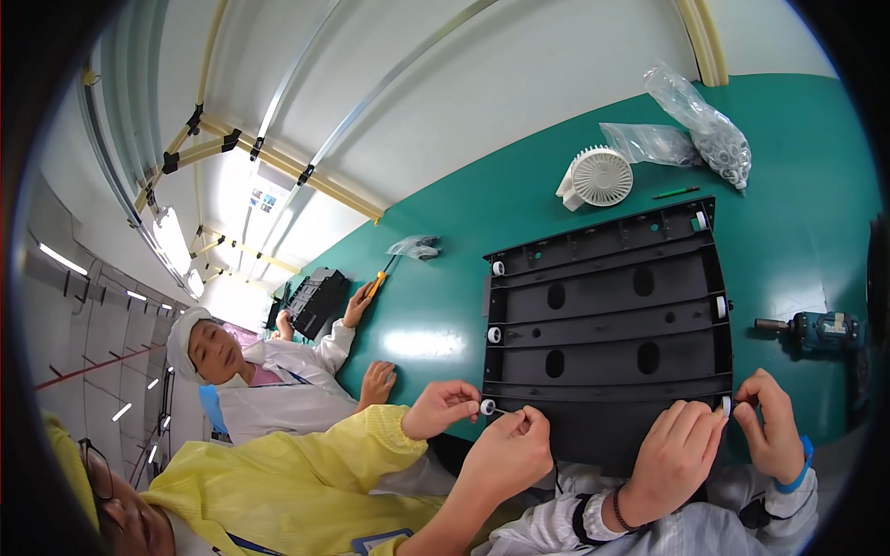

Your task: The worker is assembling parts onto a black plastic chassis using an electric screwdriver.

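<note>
A black plastic panel [603,315] with ribs and oval holes lies on the green table, small white rollers along both sides. At its near right corner, my left hand [672,456] is closed, fingertips pressed together beside a white roller [726,405]; anything in them is hidden. Just outside that edge, my right hand [771,431] has its fingers curled in against the same roller. Across the panel, a co-worker in yellow has one hand [443,409] at the near left roller [488,407] and the other hand [508,456] on a thin metal pin [502,410].
To the right lies a teal power driver [820,331]. Beyond the panel are a white fan [601,176], a green pen [676,193] and a clear bag of grey rings [718,139]. Another person in white, left, sits by a black part [317,301] and holds a yellow-handled screwdriver [376,283].
</note>
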Demonstrator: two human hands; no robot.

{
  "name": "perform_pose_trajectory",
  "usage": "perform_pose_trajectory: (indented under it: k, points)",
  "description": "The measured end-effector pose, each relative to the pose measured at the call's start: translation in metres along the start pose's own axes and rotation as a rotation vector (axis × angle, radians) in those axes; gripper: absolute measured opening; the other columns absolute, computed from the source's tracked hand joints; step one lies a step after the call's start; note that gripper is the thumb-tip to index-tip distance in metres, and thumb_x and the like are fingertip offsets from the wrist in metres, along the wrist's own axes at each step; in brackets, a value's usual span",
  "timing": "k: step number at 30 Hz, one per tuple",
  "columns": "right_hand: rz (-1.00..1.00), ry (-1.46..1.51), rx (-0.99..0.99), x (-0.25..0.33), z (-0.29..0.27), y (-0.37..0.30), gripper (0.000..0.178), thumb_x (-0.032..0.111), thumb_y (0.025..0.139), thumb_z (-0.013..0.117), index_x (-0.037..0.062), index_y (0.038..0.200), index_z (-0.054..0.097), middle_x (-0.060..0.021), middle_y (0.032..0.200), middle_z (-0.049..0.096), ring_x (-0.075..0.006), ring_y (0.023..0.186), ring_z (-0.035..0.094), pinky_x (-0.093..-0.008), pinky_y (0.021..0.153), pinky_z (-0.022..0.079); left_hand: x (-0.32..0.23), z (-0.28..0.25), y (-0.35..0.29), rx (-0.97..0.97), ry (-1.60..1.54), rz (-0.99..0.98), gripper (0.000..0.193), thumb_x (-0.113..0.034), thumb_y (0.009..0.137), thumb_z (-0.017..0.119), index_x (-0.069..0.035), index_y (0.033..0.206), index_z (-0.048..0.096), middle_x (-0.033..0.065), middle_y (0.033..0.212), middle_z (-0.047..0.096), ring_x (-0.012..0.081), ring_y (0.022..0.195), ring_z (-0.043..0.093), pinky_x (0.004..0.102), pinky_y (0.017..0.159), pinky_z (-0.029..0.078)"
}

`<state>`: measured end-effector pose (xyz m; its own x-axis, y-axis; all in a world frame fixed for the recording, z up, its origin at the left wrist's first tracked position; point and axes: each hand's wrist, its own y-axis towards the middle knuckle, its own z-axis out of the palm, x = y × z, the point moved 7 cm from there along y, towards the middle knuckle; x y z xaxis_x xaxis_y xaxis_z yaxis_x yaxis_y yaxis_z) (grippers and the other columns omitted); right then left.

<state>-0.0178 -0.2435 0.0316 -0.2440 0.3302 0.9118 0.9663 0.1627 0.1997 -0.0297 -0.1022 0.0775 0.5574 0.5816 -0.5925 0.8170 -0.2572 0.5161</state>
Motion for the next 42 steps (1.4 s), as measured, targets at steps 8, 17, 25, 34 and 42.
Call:
perform_pose_trajectory:
  k: [8,17,25,34,42]
  points:
    - [-0.128,-0.191,0.023,0.01,-0.001,0.004,0.01,0.004,0.088,0.062,0.0012,0.091,0.053,-0.0133,0.081,0.053,-0.0289,0.071,0.05,-0.0371,0.064,0.041,-0.001,-0.007,0.008,-0.01,-0.024,-0.013,0.013,0.001,0.081,0.072,0.0,0.087,0.061,0.0088,0.079,0.056,0.0246,0.069,0.056,0.0336,0.061,0.046]
    - [-0.031,-0.059,-0.033,-0.002,0.001,-0.002,0.011,-0.002,0.086,0.059,0.0005,0.094,0.052,-0.0139,0.083,0.052,-0.0299,0.073,0.049,-0.0382,0.07,0.04,0.003,0.001,0.005,-0.02,-0.04,0.01,0.012,0.002,0.082,0.071,0.0,0.087,0.06,0.0084,0.08,0.056,0.0244,0.07,0.056,0.0335,0.061,0.046]
    - [-0.032,-0.144,0.04,0.0,0.006,0.004,0.013,0.007,0.094,0.05,0.0005,0.083,0.052,-0.0157,0.079,0.05,-0.0346,0.072,0.048,-0.0415,0.071,0.038,0.004,-0.006,-0.01,-0.03,-0.021,0.028,0.009,-0.004,0.088,0.065,0.0,0.09,0.058,0.0095,0.087,0.053,0.0252,0.079,0.054,0.034,0.07,0.047]
    - [0.165,-0.035,-0.128,-0.089,-0.02,-0.017,0.018,0.016,0.104,0.047,0.0038,0.091,0.05,-0.0015,0.076,0.042,-0.0095,0.069,0.042,-0.0254,0.063,0.035,0.038,-0.106,-0.044,-0.257,-0.042,-0.034,0.027,0.009,0.082,0.066,0.002,0.107,0.066,0.0137,0.095,0.064,0.0275,0.084,0.062,0.0344,0.073,0.051]
    - [0.073,-0.276,-0.316,-0.085,-0.038,0.014,0.014,0.011,0.096,0.055,0.0001,0.104,0.052,-0.0108,0.094,0.049,-0.0233,0.089,0.048,-0.0319,0.079,0.038,0.047,-0.13,-0.045,-0.269,0.067,0.028,0.02,0.002,0.083,0.067,-0.001,0.102,0.067,0.0127,0.091,0.064,0.026,0.078,0.063,0.0315,0.07,0.051]
